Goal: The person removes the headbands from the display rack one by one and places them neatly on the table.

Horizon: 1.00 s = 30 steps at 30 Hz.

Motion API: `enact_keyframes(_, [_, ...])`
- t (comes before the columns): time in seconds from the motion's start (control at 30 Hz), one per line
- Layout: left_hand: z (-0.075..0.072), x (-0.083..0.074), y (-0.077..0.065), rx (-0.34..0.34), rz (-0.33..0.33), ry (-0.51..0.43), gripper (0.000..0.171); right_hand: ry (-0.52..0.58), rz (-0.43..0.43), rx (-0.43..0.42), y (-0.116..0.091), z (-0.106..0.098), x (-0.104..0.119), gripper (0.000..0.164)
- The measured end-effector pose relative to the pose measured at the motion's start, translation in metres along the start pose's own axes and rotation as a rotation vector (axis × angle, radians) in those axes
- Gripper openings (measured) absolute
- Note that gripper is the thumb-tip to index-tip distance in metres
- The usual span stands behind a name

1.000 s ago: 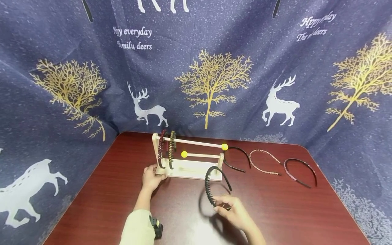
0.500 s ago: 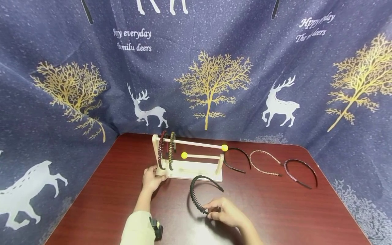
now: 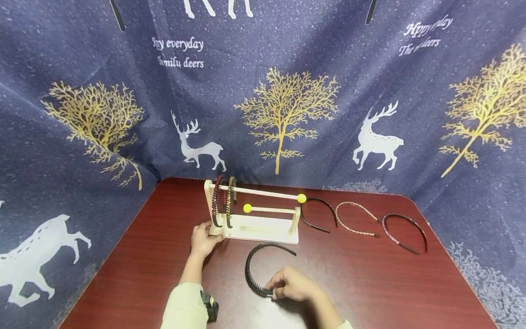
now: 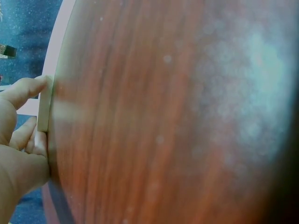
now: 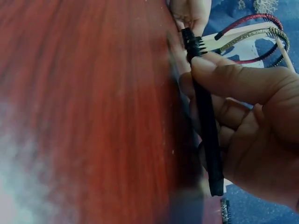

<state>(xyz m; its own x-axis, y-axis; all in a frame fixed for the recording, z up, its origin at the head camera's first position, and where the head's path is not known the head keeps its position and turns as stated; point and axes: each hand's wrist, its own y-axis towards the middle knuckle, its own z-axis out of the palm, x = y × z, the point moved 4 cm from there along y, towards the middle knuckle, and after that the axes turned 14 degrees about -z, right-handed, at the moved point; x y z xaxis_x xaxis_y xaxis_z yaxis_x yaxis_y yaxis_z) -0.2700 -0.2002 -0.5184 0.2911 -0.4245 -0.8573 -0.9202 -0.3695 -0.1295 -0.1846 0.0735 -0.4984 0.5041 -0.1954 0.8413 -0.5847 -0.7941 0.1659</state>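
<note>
My right hand [image 3: 293, 284] pinches one end of a black toothed headband [image 3: 249, 270], low over the table in front of the rack. Seen from the right wrist, thumb and fingers hold the black headband [image 5: 208, 126] near its end. At the left end of a pale wooden headband rack [image 3: 263, 228], my left hand [image 3: 203, 241] grips the base. The left wrist view has thumb and fingers on either side of the base edge [image 4: 44, 109]. A dark red headband [image 3: 215, 205] and a gold-and-black one [image 3: 229, 205] hang on the rack's upper rod.
Right of the rack lie a black headband [image 3: 315, 225], a beige braided headband [image 3: 348, 227] and a pink-and-black one [image 3: 389, 234]. Yellow balls cap the upper rod [image 3: 302, 198] and lower rod [image 3: 247, 208]. A printed blue cloth [image 3: 263, 137] hangs behind the red-brown table [image 3: 370, 283].
My right hand has moved left and toward me with the black toothed headband, which has tipped from upright to nearly flat. The left hand stays on the rack base.
</note>
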Motion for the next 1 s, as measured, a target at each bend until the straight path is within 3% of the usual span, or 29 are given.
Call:
enact_keyframes(0.2, [0.000,0.000,0.002,-0.007,0.008,-0.005,0.065,0.058,0.071,-0.033,0.003,0.001,-0.005,0.024])
enact_keyframes(0.63, [0.002,-0.001,0.002,-0.004,0.014,0.009,0.065,0.098,0.085,-0.062,0.003,0.001,-0.008,0.023])
enact_keyframes(0.87, [0.000,-0.002,0.002,-0.005,0.023,0.016,0.066,0.105,0.039,-0.083,0.004,-0.003,-0.005,0.019])
enact_keyframes(1.0, [0.002,0.003,-0.001,0.004,0.011,0.004,0.066,0.121,-0.030,-0.122,0.010,-0.005,0.010,0.021])
